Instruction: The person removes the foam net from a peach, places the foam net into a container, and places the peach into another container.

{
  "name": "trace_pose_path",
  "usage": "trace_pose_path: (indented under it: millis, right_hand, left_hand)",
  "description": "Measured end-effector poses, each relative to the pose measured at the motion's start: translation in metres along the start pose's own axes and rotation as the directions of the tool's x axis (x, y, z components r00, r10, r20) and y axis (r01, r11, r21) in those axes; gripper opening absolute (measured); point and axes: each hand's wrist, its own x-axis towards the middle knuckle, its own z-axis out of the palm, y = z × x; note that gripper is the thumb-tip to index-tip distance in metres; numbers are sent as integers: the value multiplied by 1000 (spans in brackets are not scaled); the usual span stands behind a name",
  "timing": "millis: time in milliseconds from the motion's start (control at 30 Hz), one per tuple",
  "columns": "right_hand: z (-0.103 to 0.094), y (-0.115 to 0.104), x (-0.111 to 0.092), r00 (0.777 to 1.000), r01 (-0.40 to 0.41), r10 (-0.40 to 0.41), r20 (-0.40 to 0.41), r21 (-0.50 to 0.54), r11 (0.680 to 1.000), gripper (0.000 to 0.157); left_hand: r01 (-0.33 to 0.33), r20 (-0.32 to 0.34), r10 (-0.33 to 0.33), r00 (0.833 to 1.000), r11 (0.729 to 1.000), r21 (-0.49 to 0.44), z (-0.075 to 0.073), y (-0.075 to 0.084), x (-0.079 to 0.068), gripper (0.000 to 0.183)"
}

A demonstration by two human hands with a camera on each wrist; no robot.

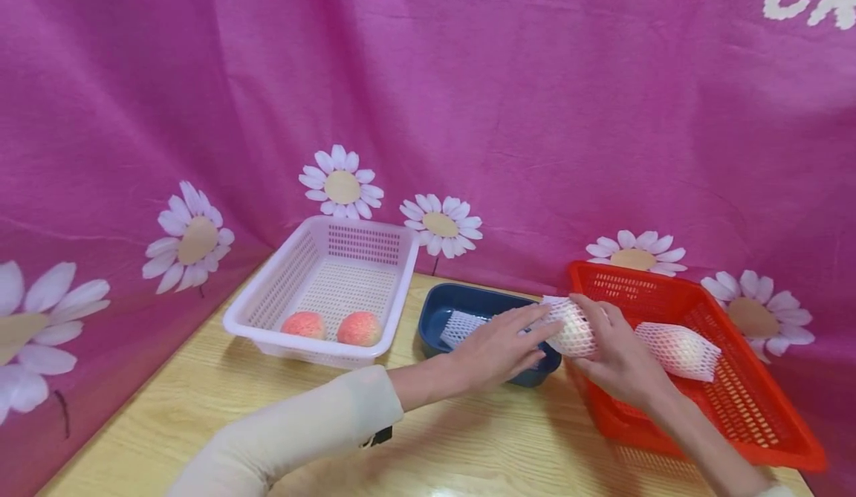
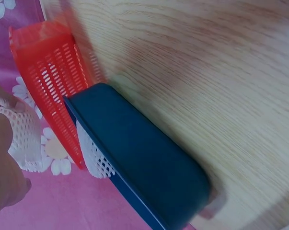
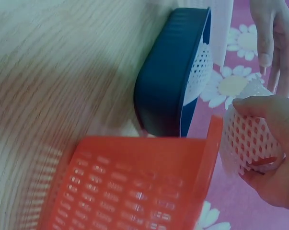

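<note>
My right hand [image 1: 622,356] grips a peach in a white foam net [image 1: 574,327], raised over the gap between the blue bin and the red basket. In the right wrist view its thumb and fingers curl round the net [image 3: 247,143]. My left hand [image 1: 498,342] reaches over the blue bin [image 1: 441,296], its fingers extended and the fingertips right at the net's left end. Inside that bin lies foam netting [image 1: 460,327], partly hidden by my left hand. Another net-wrapped peach [image 1: 681,350] rests in the red basket [image 1: 769,408].
On the left, a white basket [image 1: 408,259] holds two bare pink peaches [image 1: 360,328] near its front wall. All three containers stand on a wooden table [image 1: 468,445]. A magenta cloth [image 1: 535,111] printed with daisies hangs close behind them.
</note>
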Motion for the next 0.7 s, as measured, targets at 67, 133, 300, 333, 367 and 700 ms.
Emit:
trace_pose_path:
  millis: [67,133,300,333,367,700]
  right_hand:
    - [3,-3,2,1000,5,-5,8,17,1000,96]
    - [5,-7,3,1000,5,-6,16,29,1000,96]
    - [13,-14,6,999,14,-16,29,48,999,95]
    - [15,-16,7,999,16,-18,32,51,999,95]
    - [16,-17,7,999,17,-18,34,51,999,95]
    - [31,-34,14,998,20,-27,64,97,995,96]
  left_hand:
    - [-9,-23,8,1000,1000,-23,-1,-3,-3,55]
    - [-8,-34,6,999,999,-54,-3,-5,-7,56]
    - [4,-40,-6,999,998,-70,-7,-8,-16,56]
    - [4,-42,-7,999,997,-73,-8,-9,-18,56]
    - [4,-45,-7,999,997,-79,-9,-9,-19,55]
    - [-5,-56,1,998,997,-71,-14,-18,-38,49]
